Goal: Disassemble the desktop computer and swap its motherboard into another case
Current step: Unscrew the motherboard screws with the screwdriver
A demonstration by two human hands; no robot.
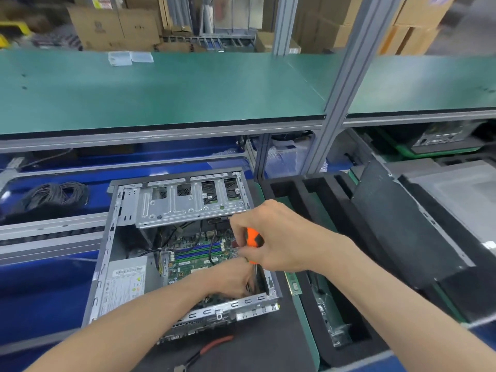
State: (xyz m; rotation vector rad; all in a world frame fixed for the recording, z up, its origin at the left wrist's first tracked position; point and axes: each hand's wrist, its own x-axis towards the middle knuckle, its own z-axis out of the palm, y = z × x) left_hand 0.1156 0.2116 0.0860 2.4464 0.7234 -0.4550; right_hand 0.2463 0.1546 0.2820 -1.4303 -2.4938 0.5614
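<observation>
An open grey desktop case (107,253) lies on its side in front of me. Inside it sits a green motherboard (196,261) with blue memory slots, next to a power supply (126,283) and below a raised metal drive cage (188,202). My right hand (276,237) grips an orange and black screwdriver (253,237), its shaft pointing down into the case's near right corner. My left hand (230,280) reaches inside the case at the screwdriver's tip, its fingers hidden among the parts.
A black foam tray (308,200) with slots stands to the right, a memory stick (294,283) beside it. A black side panel (402,224) leans further right. Red-handled pliers (212,345) lie in front of the case. A cable coil (53,197) rests at left. A green shelf (161,89) runs overhead.
</observation>
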